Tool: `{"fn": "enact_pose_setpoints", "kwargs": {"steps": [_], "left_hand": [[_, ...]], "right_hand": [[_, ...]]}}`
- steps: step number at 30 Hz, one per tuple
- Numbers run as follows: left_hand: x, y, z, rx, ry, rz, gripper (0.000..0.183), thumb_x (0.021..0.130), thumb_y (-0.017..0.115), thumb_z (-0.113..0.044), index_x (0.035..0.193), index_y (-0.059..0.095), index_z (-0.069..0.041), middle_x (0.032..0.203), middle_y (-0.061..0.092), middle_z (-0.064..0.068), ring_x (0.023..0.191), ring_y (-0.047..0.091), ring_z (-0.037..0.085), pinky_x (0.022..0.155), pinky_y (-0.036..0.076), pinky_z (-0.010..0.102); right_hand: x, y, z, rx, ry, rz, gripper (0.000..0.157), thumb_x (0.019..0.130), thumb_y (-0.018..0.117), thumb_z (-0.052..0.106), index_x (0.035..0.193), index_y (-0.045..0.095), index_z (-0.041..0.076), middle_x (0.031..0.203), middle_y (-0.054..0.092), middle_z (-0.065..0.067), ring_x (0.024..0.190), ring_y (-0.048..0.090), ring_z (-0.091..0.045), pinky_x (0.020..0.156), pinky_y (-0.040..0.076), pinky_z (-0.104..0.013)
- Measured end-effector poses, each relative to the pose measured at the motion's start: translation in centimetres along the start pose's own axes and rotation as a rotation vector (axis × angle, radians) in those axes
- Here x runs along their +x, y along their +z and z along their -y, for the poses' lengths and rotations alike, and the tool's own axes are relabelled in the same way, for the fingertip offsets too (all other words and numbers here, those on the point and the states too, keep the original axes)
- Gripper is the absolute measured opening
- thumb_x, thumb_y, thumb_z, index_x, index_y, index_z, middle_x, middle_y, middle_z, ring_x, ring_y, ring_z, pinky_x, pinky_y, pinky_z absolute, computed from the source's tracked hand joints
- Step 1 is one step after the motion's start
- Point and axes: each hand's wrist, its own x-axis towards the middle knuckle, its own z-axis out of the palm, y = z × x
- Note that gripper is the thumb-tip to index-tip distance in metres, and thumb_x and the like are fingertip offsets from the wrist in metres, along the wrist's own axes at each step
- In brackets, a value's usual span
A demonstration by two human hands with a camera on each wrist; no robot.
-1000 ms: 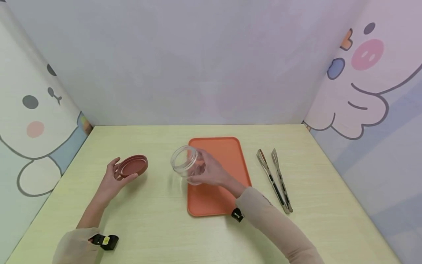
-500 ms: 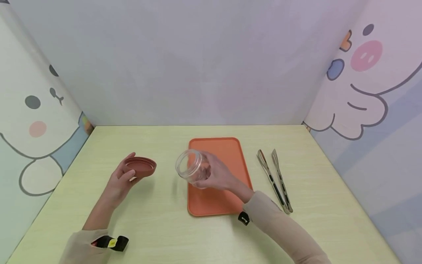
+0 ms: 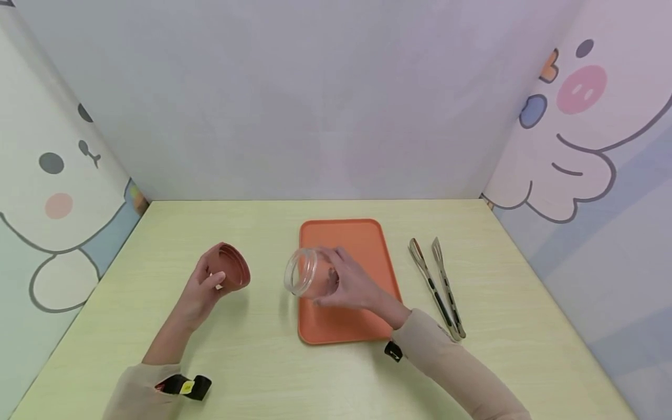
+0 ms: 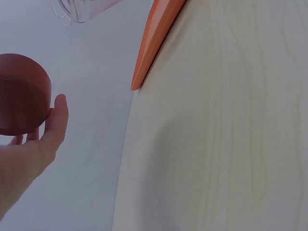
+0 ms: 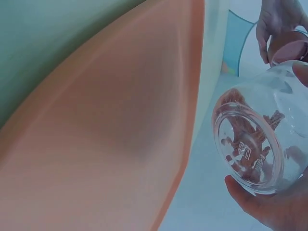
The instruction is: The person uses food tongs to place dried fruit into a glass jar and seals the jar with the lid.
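My left hand (image 3: 196, 294) grips a reddish-brown round lid (image 3: 233, 269) above the table, its ridged hollow side turned right toward the jar. In the left wrist view the lid (image 4: 24, 91) shows its smooth outside, with fingers around its edge. A clear glass jar (image 3: 300, 273) is in my right hand (image 3: 350, 284), held over the left edge of the orange tray. The jar lies tilted on its side, its mouth facing left toward the lid. From the right wrist the jar's base (image 5: 248, 149) is visible, with brownish shapes showing through the glass. A gap separates jar and lid.
An orange rectangular tray (image 3: 343, 326) lies flat on the pale wooden table (image 3: 273, 373). Right of it rests a pair of metal tongs (image 3: 446, 291), joined end toward the person. A grey wall backs the table, and cartoon-printed panels stand on both sides.
My left hand has moved right and turned the lid from facing up to facing the jar. The right hand has shifted slightly right and nearer, tipping the jar's mouth further leftward.
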Motion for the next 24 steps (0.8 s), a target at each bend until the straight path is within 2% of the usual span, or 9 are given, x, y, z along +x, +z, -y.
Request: {"fn": "enact_pose_setpoints", "kwargs": {"steps": [3, 6, 10, 12, 19, 24], "left_hand": [[-0.1, 0.2, 0.2, 0.082, -0.01, -0.008, 0.041, 0.09, 0.044, -0.002, 0.128, 0.032, -0.011, 0.118, 0.035, 0.009, 0.101, 0.046, 0.015, 0.079, 0.045, 0.024], [-0.1, 0.3, 0.5, 0.2, -0.017, 0.01, 0.043, 0.09, 0.045, -0.002, 0.13, 0.03, -0.006, 0.118, 0.038, 0.009, 0.104, 0.046, 0.013, 0.08, 0.044, 0.022], [0.0, 0.5, 0.8, 0.383, -0.028, 0.039, 0.048, 0.09, 0.047, -0.003, 0.134, 0.028, -0.007, 0.12, 0.039, 0.005, 0.106, 0.046, 0.01, 0.079, 0.044, 0.021], [0.1, 0.8, 0.9, 0.44, -0.033, 0.056, 0.051, 0.089, 0.049, -0.002, 0.135, 0.028, -0.008, 0.121, 0.04, 0.005, 0.104, 0.046, 0.011, 0.078, 0.045, 0.022], [0.9, 2.4, 1.2, 0.501, -0.091, 0.102, 0.062, 0.084, 0.058, -0.005, 0.136, 0.025, -0.005, 0.123, 0.037, 0.017, 0.105, 0.043, 0.022, 0.076, 0.047, 0.027], [1.4, 3.4, 1.5, 0.518, -0.119, 0.129, 0.065, 0.083, 0.061, -0.008, 0.136, 0.024, -0.006, 0.125, 0.036, 0.018, 0.108, 0.038, 0.035, 0.076, 0.047, 0.028]], "right_hand": [[-0.1, -0.1, -0.1, -0.024, -0.011, 0.003, 0.089, 0.062, 0.074, 0.043, 0.134, 0.029, 0.021, 0.113, 0.041, -0.006, 0.089, 0.046, -0.019, 0.07, 0.043, -0.03], [-0.1, -0.2, -0.1, -0.065, -0.017, 0.006, 0.089, 0.062, 0.074, 0.044, 0.134, 0.03, 0.016, 0.115, 0.041, -0.003, 0.088, 0.046, -0.02, 0.071, 0.042, -0.03], [-0.2, -0.1, -0.1, -0.141, -0.041, -0.003, 0.088, 0.06, 0.074, 0.046, 0.13, 0.034, 0.011, 0.116, 0.041, -0.002, 0.091, 0.045, -0.017, 0.074, 0.042, -0.03], [-0.2, -0.1, -0.1, -0.18, -0.068, -0.02, 0.086, 0.059, 0.075, 0.045, 0.127, 0.036, 0.01, 0.117, 0.042, -0.002, 0.095, 0.044, -0.015, 0.077, 0.042, -0.031], [-0.2, -0.2, -0.1, -0.325, -0.161, -0.081, 0.086, 0.055, 0.075, 0.049, 0.123, 0.04, 0.009, 0.114, 0.046, -0.005, 0.101, 0.043, -0.018, 0.08, 0.04, -0.036], [-0.4, -0.3, -0.1, -0.372, -0.172, -0.094, 0.086, 0.055, 0.074, 0.05, 0.124, 0.04, 0.011, 0.114, 0.044, -0.006, 0.101, 0.042, -0.019, 0.079, 0.039, -0.037]]}}
